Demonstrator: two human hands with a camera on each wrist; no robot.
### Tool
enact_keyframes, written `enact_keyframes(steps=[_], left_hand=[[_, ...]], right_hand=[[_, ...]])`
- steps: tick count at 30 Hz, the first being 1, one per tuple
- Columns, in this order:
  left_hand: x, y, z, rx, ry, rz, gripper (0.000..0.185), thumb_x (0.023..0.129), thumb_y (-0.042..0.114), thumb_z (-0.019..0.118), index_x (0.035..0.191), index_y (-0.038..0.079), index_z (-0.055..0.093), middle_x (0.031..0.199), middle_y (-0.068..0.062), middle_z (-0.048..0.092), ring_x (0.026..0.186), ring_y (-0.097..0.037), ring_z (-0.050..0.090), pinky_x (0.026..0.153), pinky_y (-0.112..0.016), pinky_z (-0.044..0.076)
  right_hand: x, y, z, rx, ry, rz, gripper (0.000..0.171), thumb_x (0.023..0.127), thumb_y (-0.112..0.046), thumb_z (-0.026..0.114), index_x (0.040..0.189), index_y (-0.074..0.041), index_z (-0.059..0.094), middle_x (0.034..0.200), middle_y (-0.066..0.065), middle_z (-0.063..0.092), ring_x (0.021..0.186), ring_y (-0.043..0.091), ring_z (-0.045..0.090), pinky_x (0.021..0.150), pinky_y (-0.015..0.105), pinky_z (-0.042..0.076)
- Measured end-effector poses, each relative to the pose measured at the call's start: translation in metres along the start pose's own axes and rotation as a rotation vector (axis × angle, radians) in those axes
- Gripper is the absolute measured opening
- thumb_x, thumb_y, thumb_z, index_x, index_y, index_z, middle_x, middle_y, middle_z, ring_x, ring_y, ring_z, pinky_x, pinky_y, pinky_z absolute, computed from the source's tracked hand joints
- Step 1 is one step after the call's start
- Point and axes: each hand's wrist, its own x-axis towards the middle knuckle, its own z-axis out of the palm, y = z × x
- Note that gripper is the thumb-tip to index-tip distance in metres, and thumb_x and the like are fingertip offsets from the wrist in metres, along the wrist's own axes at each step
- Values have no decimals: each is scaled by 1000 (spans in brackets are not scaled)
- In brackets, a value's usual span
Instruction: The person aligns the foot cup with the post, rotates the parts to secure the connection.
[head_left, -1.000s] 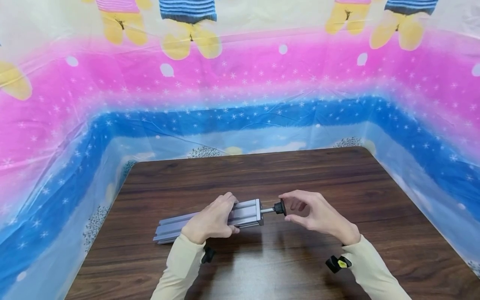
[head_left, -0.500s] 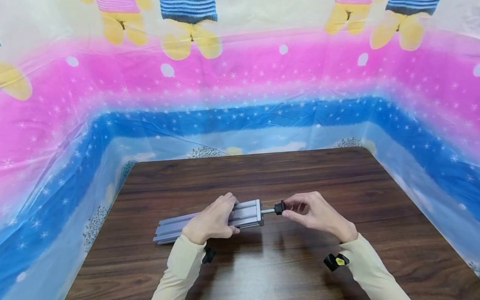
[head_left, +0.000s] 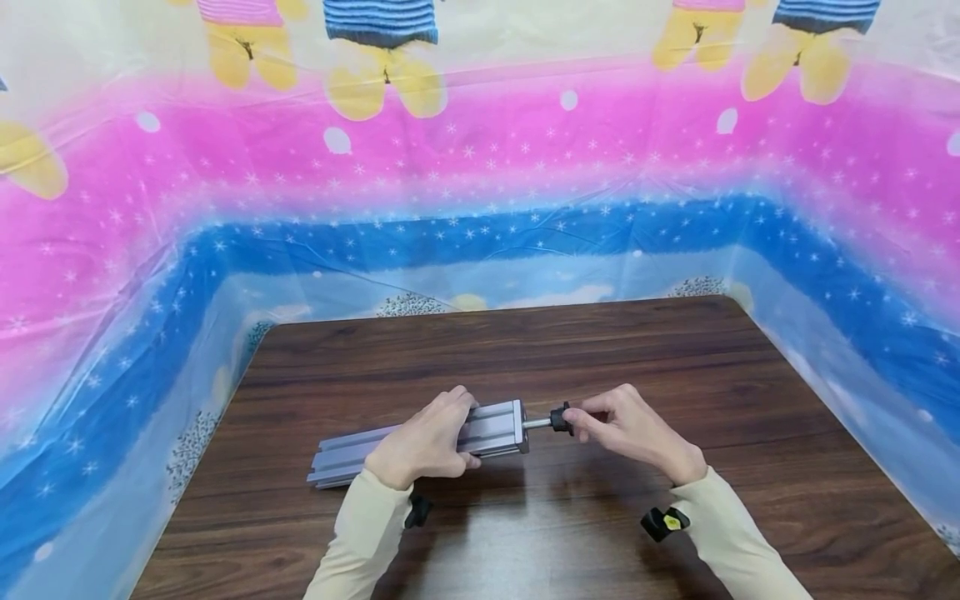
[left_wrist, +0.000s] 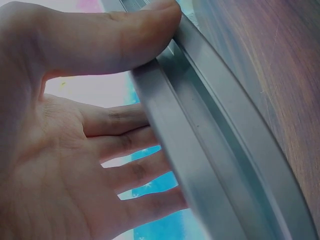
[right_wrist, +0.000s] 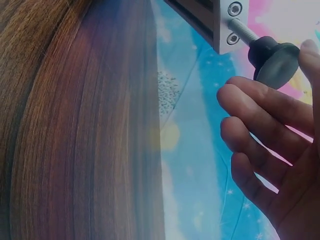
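Note:
A grey aluminium extrusion profile point(head_left: 491, 427) with long slots lies slantwise over the table. My left hand point(head_left: 422, 440) grips it near its right end, thumb on the near side and fingers on the far side; the left wrist view shows the thumb pressing on the slotted face point(left_wrist: 200, 130). From the screwed end plate point(right_wrist: 231, 27) a threaded rod point(head_left: 537, 422) sticks out, carrying a black levelling foot point(right_wrist: 277, 65). My right hand point(head_left: 637, 432) pinches the foot's round base between thumb and index finger. Its other fingers stay loosely bent beside it.
The dark wood-grain table point(head_left: 510, 350) has rounded back corners. Around its back and sides hangs a patterned pink and blue cloth point(head_left: 480, 221). A black wrist camera strap point(head_left: 664, 523) sits on the right sleeve, another black mount point(head_left: 417, 510) on the left.
My right hand's thumb and fingers have closed in from a wider spread around the foot, turning slightly at the wrist. The left hand and profile stay in place.

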Motion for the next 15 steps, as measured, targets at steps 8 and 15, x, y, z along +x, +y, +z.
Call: enact_keyframes(steps=[8,15], left_hand=[[0,0,-1,-21,-5,-10,51,75,17,87,113,-3,60,96,-5,52,82,-18,44,76,-34,42],[1,0,-1,-30,-6,-14,49,75,16,86,111,-2,59,95,-5,51,82,-18,44,75,-33,41]], right_hand=[[-4,-4,-5,-101,23,-9,11,92,-33,74,100,-24,74,87,-15,71,70,1,62,64,27,52],[-7,-7,-9,-114,49,-131,54,81,-28,86,131,-22,65,119,-6,70,96,14,67,83,33,55]])
